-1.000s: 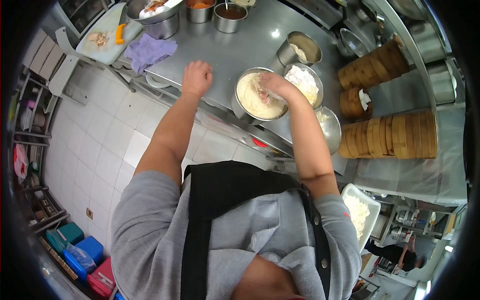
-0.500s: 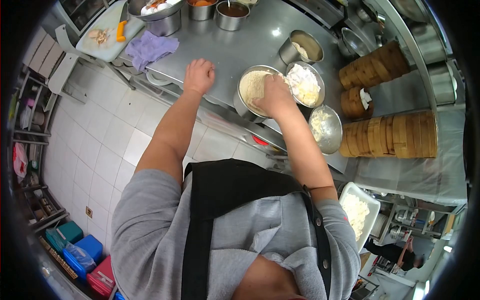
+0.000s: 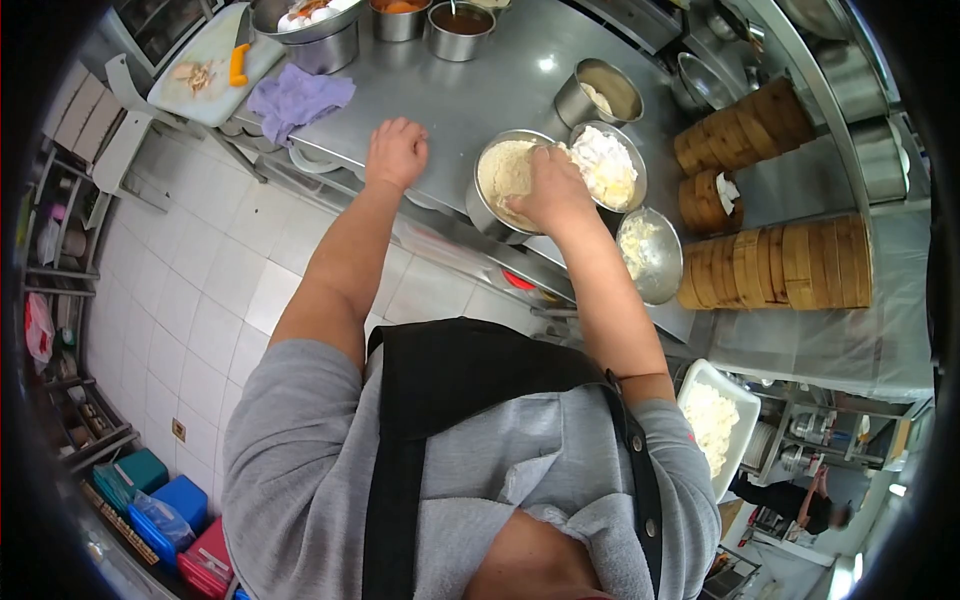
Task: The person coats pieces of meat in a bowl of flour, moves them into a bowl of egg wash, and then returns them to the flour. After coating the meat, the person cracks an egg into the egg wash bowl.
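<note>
My left hand (image 3: 398, 152) rests on the front edge of the steel table (image 3: 450, 120), fingers curled and pressed together; whether anything is under them is hidden. At the right, my right hand (image 3: 553, 190) reaches over the rim of a steel pot (image 3: 482, 213) of pale crumbly powder (image 3: 505, 172). Its fingertips are hidden, so any grip cannot be made out. Touching that pot is a bowl of white and yellow food (image 3: 604, 168). A metal bowl with pale residue (image 3: 655, 262) sits nearer me, and a steel pot (image 3: 612, 95) stands behind.
A purple cloth (image 3: 300, 98) lies left of my left hand, beside a white board (image 3: 185, 98) with an orange-handled knife (image 3: 238, 66). Bamboo steamers (image 3: 775, 268) are stacked at the right. A white tray of pale food (image 3: 745, 420) is near my right elbow. Another person (image 3: 790, 505) is far off.
The whole view has shifted slightly. Both hands keep nearly the same places, my right hand still at the powder pot.
</note>
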